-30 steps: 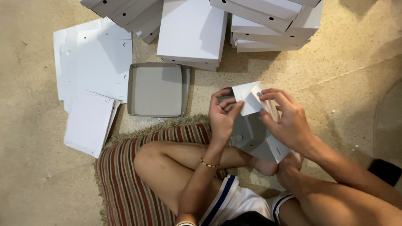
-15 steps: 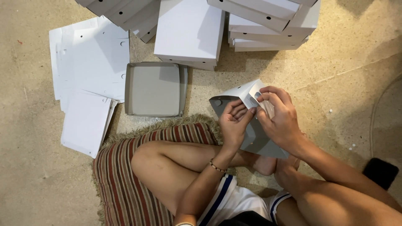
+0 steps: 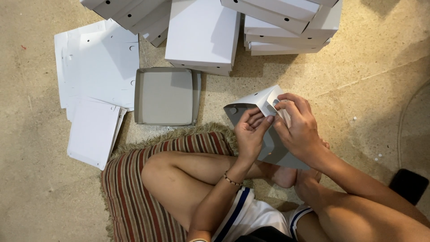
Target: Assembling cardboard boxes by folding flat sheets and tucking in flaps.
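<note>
Here we pinch the cardboard box blank (image 3: 262, 130) between both hands, left hand (image 3: 251, 134) bracing the wall while right hand (image 3: 298, 127) fingertips press the corner flap (image 3: 274, 102) squarely along its crease.

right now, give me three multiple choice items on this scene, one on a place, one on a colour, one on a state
1. Where does the open grey tray lie?
A. on the striped cushion
B. on the floor between the flat white sheets and the stacked white boxes
C. on the person's lap

2. What colours is the cushion?
A. plain blue
B. red, brown and cream stripes
C. solid black

3. What state is the cardboard piece in the hands?
A. partly folded, held by both hands
B. lying flat on the floor
C. closed into a finished box

Answers: 1 B, the flat sheets lie on one side of it and the stacked boxes on the other. 2 B, the stripes show. 3 A, the left hand and right hand both grip its bent flap.
</note>
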